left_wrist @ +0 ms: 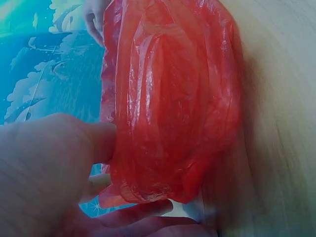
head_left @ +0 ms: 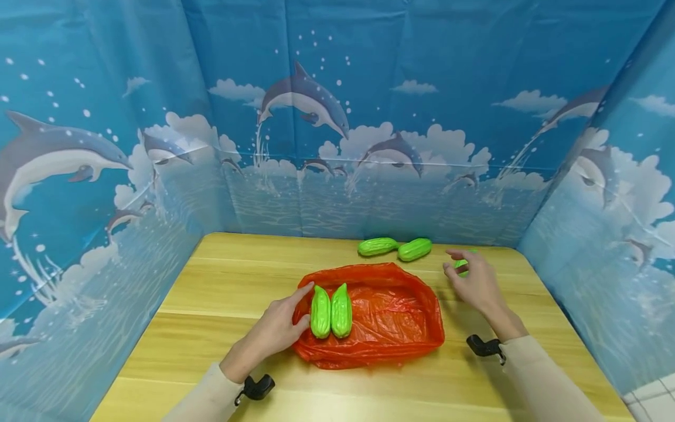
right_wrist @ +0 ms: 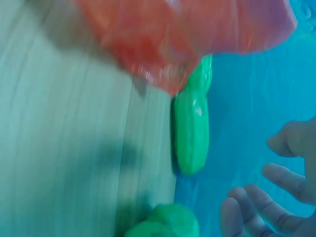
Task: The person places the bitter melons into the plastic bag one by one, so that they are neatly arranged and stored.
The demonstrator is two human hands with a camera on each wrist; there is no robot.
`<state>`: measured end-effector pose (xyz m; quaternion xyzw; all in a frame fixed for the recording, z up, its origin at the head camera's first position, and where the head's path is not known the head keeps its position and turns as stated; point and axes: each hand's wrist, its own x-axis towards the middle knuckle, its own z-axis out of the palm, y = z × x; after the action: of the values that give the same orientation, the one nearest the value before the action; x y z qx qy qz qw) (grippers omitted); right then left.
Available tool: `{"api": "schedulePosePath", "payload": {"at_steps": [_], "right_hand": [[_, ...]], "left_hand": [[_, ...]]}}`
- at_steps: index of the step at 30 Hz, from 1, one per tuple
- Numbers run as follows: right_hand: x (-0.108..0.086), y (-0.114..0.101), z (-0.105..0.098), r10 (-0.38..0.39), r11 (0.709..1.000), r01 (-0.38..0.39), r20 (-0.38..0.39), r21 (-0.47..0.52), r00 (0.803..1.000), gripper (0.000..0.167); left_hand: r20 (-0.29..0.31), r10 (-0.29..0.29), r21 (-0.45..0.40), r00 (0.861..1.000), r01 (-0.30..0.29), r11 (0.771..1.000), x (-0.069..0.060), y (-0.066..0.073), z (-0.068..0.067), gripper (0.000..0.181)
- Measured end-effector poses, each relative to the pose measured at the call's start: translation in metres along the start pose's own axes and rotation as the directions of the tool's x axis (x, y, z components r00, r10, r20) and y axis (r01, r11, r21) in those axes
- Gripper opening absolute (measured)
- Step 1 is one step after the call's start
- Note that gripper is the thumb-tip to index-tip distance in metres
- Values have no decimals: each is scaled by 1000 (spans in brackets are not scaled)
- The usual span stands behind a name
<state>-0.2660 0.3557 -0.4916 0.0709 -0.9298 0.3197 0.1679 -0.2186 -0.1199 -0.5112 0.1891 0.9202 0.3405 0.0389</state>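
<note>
A red plastic bag (head_left: 369, 357) lies spread open like a shallow tray on the wooden table. Two glossy, bright green ridged gourds (head_left: 320, 313) stand side by side in its left part, stem ends pointing away. My left hand (head_left: 276, 322) holds the bag's left rim between thumb and fingers; the left wrist view shows the thumb (left_wrist: 103, 142) against the red film. To the right of the bag, my right hand (head_left: 474, 281) hovers with spread fingers over another green gourd (head_left: 462, 266), partly hidden by the hand. In the right wrist view, that gourd (right_wrist: 170, 221) is apart from the fingers.
Two more green gourds (head_left: 377, 246) lie end to end behind the bag, near the table's back edge. Blue dolphin-print curtains (head_left: 337, 193) stand around the back and sides of the wooden table (head_left: 211, 310).
</note>
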Motion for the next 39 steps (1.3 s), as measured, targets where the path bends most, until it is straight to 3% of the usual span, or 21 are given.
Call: {"api": "schedulePosePath", "payload": {"at_steps": [3,12,19,39], "right_hand": [[3,11,-1,3,999,-3,-14,-35,1000,46],[19,37,-9,107,985,-96,76,-142,991,63],[20,53,-12,187,970,-161,140,-182,972,75],[28,82,-11,249,935,-172,228,-311,941,98]], "left_hand": [[6,5,5,1000,-5,1000,-1,-1,0,76],[13,9,12,1000,-9,1000,-1,-1,-2,75],[21,18,25,1000,-19,1000,-4,-2,0,75],[30,41,8,999,-42,999,-6,-3,1,75]]}}
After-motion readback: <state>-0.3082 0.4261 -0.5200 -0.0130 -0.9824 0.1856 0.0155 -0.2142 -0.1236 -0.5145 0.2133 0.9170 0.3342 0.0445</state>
